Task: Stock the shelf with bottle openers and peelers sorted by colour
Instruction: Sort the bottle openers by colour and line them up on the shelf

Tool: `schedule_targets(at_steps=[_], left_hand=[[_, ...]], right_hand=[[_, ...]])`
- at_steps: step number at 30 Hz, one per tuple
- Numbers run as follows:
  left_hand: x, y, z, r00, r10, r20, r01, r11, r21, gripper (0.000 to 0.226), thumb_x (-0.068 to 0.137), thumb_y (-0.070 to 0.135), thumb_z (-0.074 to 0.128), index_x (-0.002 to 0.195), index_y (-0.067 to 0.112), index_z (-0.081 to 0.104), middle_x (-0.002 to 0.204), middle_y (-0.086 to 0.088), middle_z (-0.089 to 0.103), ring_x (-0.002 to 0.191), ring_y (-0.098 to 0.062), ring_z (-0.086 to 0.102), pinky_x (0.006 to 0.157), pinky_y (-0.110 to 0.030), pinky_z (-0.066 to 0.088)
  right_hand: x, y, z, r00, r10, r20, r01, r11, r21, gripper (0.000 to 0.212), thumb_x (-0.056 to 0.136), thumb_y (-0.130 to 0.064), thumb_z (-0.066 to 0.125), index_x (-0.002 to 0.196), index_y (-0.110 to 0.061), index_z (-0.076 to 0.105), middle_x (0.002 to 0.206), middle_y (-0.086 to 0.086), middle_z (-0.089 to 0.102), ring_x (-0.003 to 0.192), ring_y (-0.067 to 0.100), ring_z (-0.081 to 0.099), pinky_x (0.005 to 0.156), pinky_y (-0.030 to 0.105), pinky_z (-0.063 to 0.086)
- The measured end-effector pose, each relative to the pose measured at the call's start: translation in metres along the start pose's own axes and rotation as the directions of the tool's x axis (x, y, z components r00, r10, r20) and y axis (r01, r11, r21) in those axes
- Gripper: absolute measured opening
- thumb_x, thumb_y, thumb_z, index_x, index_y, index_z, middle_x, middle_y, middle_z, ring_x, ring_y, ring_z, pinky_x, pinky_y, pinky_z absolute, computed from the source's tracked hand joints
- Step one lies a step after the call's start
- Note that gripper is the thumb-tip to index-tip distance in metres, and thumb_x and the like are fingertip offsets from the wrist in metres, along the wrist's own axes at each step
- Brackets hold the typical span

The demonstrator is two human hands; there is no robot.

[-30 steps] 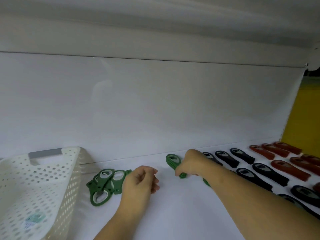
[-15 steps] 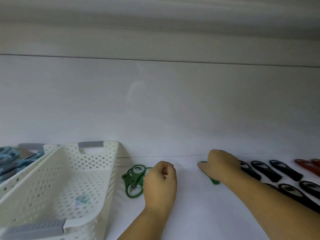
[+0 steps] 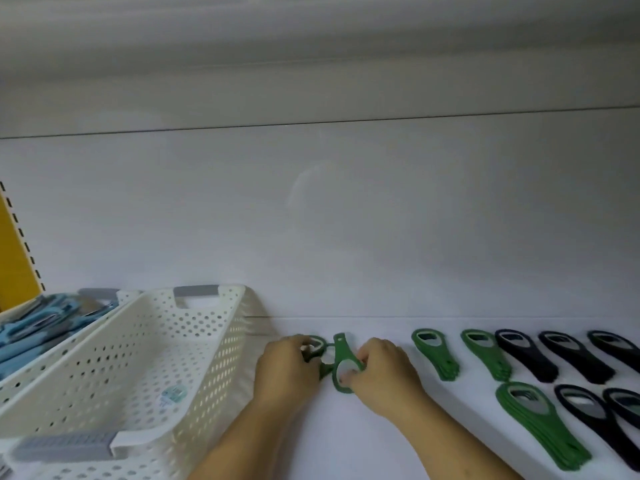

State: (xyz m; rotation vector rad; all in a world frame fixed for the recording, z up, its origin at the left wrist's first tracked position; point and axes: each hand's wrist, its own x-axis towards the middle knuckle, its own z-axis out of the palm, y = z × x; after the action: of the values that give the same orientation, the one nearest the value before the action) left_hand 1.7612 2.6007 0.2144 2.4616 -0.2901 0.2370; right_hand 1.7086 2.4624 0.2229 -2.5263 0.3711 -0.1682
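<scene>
Two hands: both work at a small cluster of green peelers on the white shelf [image 3: 346,438], head view only.
Left hand [image 3: 289,368]: fingers curled together over the left part of the cluster; what exactly they grip is hidden, so I cannot tell more.
Right hand [image 3: 382,370]: thumb and fingers pinched on the round loop of one green peeler [image 3: 341,358], whose narrow end points to the far side.
Other peelers [image 3: 317,342]: green loops peeking out from under the left hand, touching the held one.
Green openers, far row: two stacks [image 3: 434,353] and [image 3: 485,355], side by side, just right of the right hand, heads to the far side.
Green openers, near row: one stack [image 3: 540,427], nearer and further right.
Dark openers [image 3: 526,355]: in two rows right of the green ones, running off the right edge.
Empty basket [image 3: 145,368]: white, perforated, grey handles, left of the hands, its right wall near the left hand; a round sticker on its floor.
Second basket [image 3: 100,299]: far left, behind the first, holding light-blue items [image 3: 31,330]; too blurred to say which kind.
Back panel [image 3: 311,220]: plain white, with the underside of an upper shelf above it.
Yellow upright [image 3: 14,258]: at the far left edge, with a row of slots.
</scene>
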Motion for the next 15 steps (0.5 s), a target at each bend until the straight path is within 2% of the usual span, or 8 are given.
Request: schedule_targets(at_steps=[2, 4, 5, 7, 9, 11, 13, 15], left_hand=[[0.000, 0.006, 0.000, 0.999, 0.025, 0.036, -0.019, 0.990, -0.141, 0.029, 0.079, 0.019, 0.061, 0.107, 0.025, 0.064, 0.091, 0.011, 0.064, 0.089, -0.010, 0.059, 0.062, -0.009, 0.037], [-0.002, 0.010, -0.001, 1.000, -0.002, 0.025, 0.006, 0.983, -0.185, 0.041, 0.080, 0.025, 0.066, 0.120, 0.023, 0.059, 0.098, 0.012, 0.060, 0.090, -0.005, 0.054, 0.066, 0.000, 0.037], [-0.002, 0.010, -0.001, 1.000, -0.029, 0.000, 0.029, 0.991, -0.130, 0.048, 0.080, 0.035, 0.067, 0.125, 0.022, 0.055, 0.107, 0.009, 0.059, 0.099, -0.006, 0.053, 0.075, -0.001, 0.038], [-0.003, 0.012, -0.002, 0.996, -0.094, -0.002, 0.093, 0.980, 0.175, 0.064, 0.078, 0.059, 0.059, 0.130, 0.023, 0.048, 0.128, 0.002, 0.052, 0.121, -0.018, 0.043, 0.097, -0.024, 0.036], [-0.005, 0.013, -0.002, 0.991, -0.119, 0.055, 0.091, 0.926, 0.366, 0.060, 0.077, 0.067, 0.052, 0.119, 0.024, 0.054, 0.125, 0.000, 0.051, 0.121, -0.024, 0.039, 0.098, -0.034, 0.036], [-0.004, 0.014, -0.003, 0.989, -0.089, 0.115, 0.052, 0.956, 0.289, 0.049, 0.077, 0.063, 0.056, 0.105, 0.024, 0.060, 0.110, 0.001, 0.054, 0.112, -0.023, 0.043, 0.092, -0.031, 0.040], [-0.003, 0.010, -0.004, 0.986, -0.046, 0.162, 0.023, 0.989, 0.144, 0.047, 0.070, 0.060, 0.064, 0.102, 0.026, 0.063, 0.101, 0.003, 0.057, 0.103, -0.019, 0.048, 0.087, -0.028, 0.043], [-0.002, 0.008, -0.005, 0.977, 0.019, 0.213, -0.015, 1.000, -0.018, 0.050, 0.062, 0.055, 0.071, 0.101, 0.025, 0.066, 0.090, 0.006, 0.063, 0.088, -0.012, 0.056, 0.077, -0.022, 0.048]], right_hand=[[0.002, 0.006, -0.006, 0.998, 0.011, -0.067, -0.006, 0.997, 0.074, 0.029, 0.091, -0.031, 0.056, 0.115, -0.018, 0.046, 0.113, -0.003, 0.056, 0.092, 0.017, 0.053, 0.070, 0.026, 0.041], [0.006, 0.016, -0.009, 0.986, 0.040, -0.160, -0.011, 0.984, 0.177, 0.021, 0.094, -0.028, 0.050, 0.112, -0.021, 0.044, 0.108, -0.003, 0.058, 0.084, 0.017, 0.059, 0.065, 0.028, 0.044], [0.009, 0.021, -0.009, 0.981, 0.068, -0.179, -0.014, 0.959, 0.285, 0.016, 0.095, -0.027, 0.049, 0.109, -0.023, 0.045, 0.104, -0.004, 0.058, 0.080, 0.018, 0.063, 0.065, 0.029, 0.048], [0.011, 0.026, -0.011, 0.982, 0.108, -0.155, -0.013, 0.857, 0.516, 0.007, 0.096, -0.023, 0.049, 0.102, -0.026, 0.049, 0.100, -0.003, 0.060, 0.063, 0.017, 0.063, 0.061, 0.029, 0.049], [0.013, 0.028, -0.014, 0.988, 0.071, -0.137, 0.031, 0.779, 0.626, 0.012, 0.095, -0.018, 0.052, 0.092, -0.028, 0.057, 0.097, -0.002, 0.064, 0.061, 0.012, 0.057, 0.058, 0.026, 0.043], [0.012, 0.028, -0.017, 0.992, -0.003, -0.127, 0.083, 0.775, 0.627, 0.022, 0.094, -0.015, 0.054, 0.083, -0.032, 0.062, 0.090, -0.008, 0.066, 0.075, 0.009, 0.058, 0.063, 0.022, 0.043], [0.009, 0.026, -0.019, 0.996, -0.059, -0.073, 0.091, 0.808, 0.582, 0.027, 0.094, -0.014, 0.054, 0.077, -0.032, 0.066, 0.088, -0.012, 0.067, 0.085, 0.008, 0.060, 0.068, 0.019, 0.047], [0.007, 0.025, -0.020, 0.996, -0.088, -0.012, 0.082, 0.865, 0.495, 0.029, 0.093, -0.016, 0.054, 0.074, -0.034, 0.067, 0.087, -0.012, 0.069, 0.087, 0.011, 0.063, 0.074, 0.025, 0.051]])
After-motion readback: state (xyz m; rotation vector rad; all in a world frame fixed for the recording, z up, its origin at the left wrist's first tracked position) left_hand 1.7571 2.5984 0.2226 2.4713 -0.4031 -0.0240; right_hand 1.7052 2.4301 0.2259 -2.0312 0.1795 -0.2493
